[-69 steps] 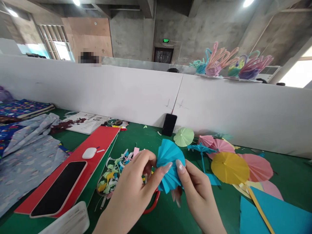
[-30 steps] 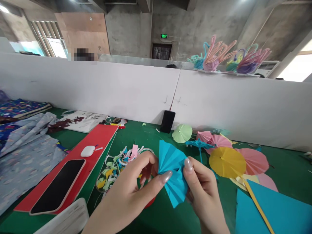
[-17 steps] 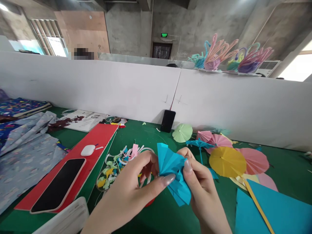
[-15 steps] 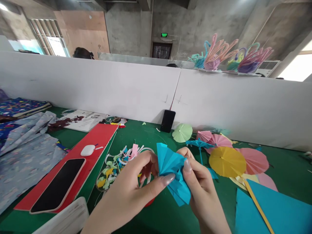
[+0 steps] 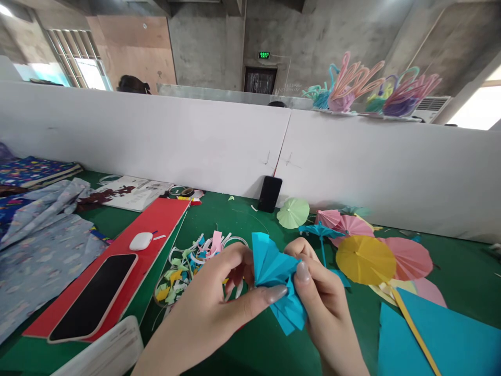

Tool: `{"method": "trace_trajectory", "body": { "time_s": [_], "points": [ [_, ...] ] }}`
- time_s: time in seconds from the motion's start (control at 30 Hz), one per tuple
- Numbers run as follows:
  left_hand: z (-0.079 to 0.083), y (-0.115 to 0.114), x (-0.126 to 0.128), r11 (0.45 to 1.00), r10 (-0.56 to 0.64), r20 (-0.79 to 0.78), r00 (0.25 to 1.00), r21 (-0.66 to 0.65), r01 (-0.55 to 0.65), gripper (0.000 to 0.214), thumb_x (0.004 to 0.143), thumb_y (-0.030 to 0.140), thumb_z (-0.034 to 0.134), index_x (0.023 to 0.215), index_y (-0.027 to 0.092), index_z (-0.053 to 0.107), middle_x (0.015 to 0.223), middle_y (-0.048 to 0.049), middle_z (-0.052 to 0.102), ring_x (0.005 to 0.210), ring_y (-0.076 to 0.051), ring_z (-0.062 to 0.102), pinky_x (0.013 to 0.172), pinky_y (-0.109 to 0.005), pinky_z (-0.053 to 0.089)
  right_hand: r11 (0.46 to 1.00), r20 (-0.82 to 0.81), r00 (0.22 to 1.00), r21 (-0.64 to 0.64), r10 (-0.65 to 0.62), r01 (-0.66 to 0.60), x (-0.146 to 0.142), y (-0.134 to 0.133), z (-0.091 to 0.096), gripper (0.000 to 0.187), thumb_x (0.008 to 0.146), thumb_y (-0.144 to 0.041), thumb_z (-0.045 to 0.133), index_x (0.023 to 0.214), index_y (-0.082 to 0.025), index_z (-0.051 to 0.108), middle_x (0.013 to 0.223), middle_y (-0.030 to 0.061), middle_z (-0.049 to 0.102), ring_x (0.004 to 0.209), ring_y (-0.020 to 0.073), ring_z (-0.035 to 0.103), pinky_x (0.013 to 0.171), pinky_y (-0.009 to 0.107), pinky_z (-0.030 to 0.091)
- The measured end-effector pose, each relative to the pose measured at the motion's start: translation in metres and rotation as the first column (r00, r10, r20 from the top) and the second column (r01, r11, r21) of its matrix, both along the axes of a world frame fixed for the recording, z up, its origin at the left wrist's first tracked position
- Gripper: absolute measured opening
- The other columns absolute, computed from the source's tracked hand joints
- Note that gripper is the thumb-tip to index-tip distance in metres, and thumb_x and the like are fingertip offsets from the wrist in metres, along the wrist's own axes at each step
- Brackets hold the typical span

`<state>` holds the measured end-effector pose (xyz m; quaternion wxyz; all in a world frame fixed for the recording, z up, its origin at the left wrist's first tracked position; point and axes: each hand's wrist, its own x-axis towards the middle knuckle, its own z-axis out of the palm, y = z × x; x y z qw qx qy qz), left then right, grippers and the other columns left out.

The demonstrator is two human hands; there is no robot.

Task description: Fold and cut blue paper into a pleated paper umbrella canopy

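Both my hands hold a pleated blue paper fan (image 5: 274,266) just above the green table (image 5: 242,214). My left hand (image 5: 219,308) pinches its left side, thumb on the front and fingers curled behind. My right hand (image 5: 324,303) grips its right side, thumb pressed on the folds. Right of them lie finished paper umbrellas: a yellow one (image 5: 366,259), pink ones (image 5: 409,259), a light green one (image 5: 293,213) and a small blue one (image 5: 319,231). A large blue paper sheet (image 5: 450,344) with a yellow strip (image 5: 415,334) lies at the lower right.
A heap of paper scraps (image 5: 188,263) lies left of my hands. A red board (image 5: 156,219) carries a phone (image 5: 94,297) and a white earbud case (image 5: 141,241). Patterned cloth (image 5: 39,250) covers the left. A black phone (image 5: 270,194) leans on the white partition (image 5: 195,141), topped by pipe-cleaner crafts (image 5: 352,89).
The fan has been turned and squeezed tighter between my hands. My right-hand fingers have come round behind its top edge, and my left thumb has slid further across its front.
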<state>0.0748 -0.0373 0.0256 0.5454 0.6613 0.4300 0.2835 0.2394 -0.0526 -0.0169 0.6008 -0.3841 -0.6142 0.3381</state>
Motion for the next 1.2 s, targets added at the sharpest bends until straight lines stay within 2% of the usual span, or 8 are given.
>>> {"method": "trace_trajectory", "body": {
  "time_s": [0.2,0.43,0.7,0.9,1.07,1.2],
  "points": [
    [0.0009,0.0001,0.0007,0.999,-0.023,0.000,1.000,-0.026,0.022,0.032,0.085,0.054,0.061,0.086,0.023,0.056,0.090,-0.0020,0.058,0.087,-0.022,0.057,0.076,-0.033,0.046,1.000,0.030,0.999,0.022,-0.021,0.020,-0.0003,-0.0018,0.0022,0.040,0.098,-0.042,0.049,0.064,-0.021,0.047,0.075,0.0003,0.042,0.070,0.0158,0.041,0.060,0.026,0.039],
    [0.0025,-0.0006,-0.0005,0.995,-0.024,0.059,0.998,-0.095,0.029,0.012,0.085,0.036,0.067,0.088,0.027,0.060,0.084,0.0025,0.053,0.083,-0.019,0.054,0.070,-0.028,0.042,1.000,0.040,0.999,0.019,-0.014,0.013,-0.0020,-0.0025,0.0044,0.041,0.099,-0.041,0.048,0.064,-0.021,0.044,0.074,-0.0001,0.040,0.069,0.0159,0.040,0.058,0.026,0.038],
    [-0.0006,0.0002,-0.0014,0.998,-0.048,0.026,0.999,-0.048,0.049,0.025,0.087,0.049,0.062,0.087,0.024,0.060,0.081,0.0023,0.053,0.075,-0.016,0.048,0.067,-0.027,0.039,1.000,0.021,1.000,-0.007,0.011,-0.011,-0.0017,-0.0030,0.0035,0.040,0.099,-0.042,0.048,0.065,-0.022,0.046,0.076,-0.0004,0.041,0.071,0.0153,0.040,0.060,0.025,0.039],
    [0.0024,-0.0013,-0.0004,0.994,-0.063,0.073,0.995,-0.081,0.069,0.007,0.087,0.031,0.063,0.086,0.025,0.059,0.091,0.0005,0.060,0.085,-0.020,0.055,0.073,-0.029,0.044,1.000,0.039,0.999,0.007,-0.002,0.002,-0.0013,-0.0023,0.0037,0.040,0.099,-0.043,0.048,0.065,-0.022,0.047,0.075,0.0000,0.041,0.070,0.0155,0.041,0.059,0.025,0.040],
    [0.0034,-0.0012,-0.0002,0.999,-0.029,0.036,0.999,-0.039,0.031,0.013,0.084,0.036,0.065,0.090,0.024,0.064,0.089,-0.0020,0.062,0.085,-0.022,0.058,0.069,-0.029,0.047,0.999,0.076,0.996,0.043,-0.036,0.033,-0.0012,-0.0027,0.0051,0.040,0.098,-0.043,0.049,0.065,-0.021,0.045,0.074,0.0002,0.041,0.069,0.0155,0.042,0.057,0.026,0.040],
    [0.0016,-0.0021,0.0004,0.999,-0.028,0.064,0.998,-0.022,0.029,0.015,0.084,0.038,0.065,0.092,0.024,0.065,0.090,-0.0022,0.063,0.088,-0.023,0.060,0.071,-0.030,0.049,0.994,0.118,0.991,0.088,-0.068,0.058,-0.0013,-0.0024,0.0053,0.039,0.099,-0.041,0.049,0.065,-0.021,0.045,0.073,0.0002,0.041,0.069,0.0156,0.043,0.056,0.025,0.040]
  ]
}}
